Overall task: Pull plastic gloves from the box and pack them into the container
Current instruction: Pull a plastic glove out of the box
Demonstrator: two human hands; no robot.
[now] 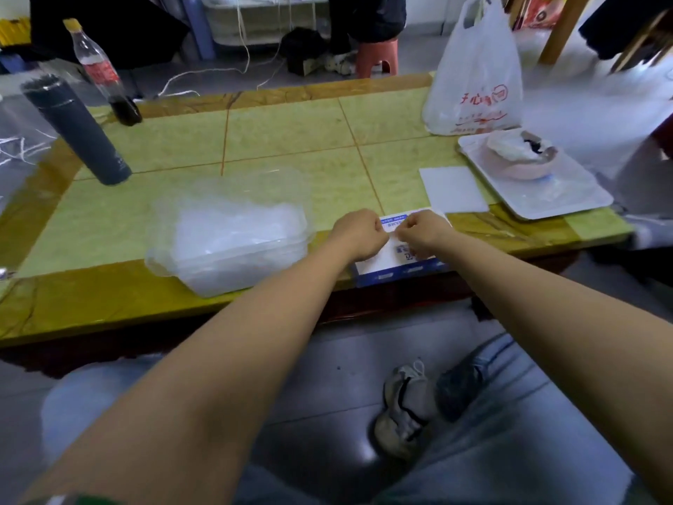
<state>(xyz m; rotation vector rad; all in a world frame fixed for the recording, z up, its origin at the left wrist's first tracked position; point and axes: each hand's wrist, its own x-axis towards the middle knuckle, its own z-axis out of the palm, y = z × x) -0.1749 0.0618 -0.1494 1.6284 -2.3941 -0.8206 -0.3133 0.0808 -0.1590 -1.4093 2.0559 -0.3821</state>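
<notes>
Two hands meet over the blue and white box [378, 269] at the near edge of the tabletop [291, 140]. The left hand [358, 233] and right hand [424, 231] are both curled, knuckles almost touching. I cannot tell what they pinch. Just left of the box sits the clear container [160, 256] with see-through gloves [236, 227] inside. A grey flask [76, 133] stands far left, and a white bag [477, 74] stands far right.
</notes>
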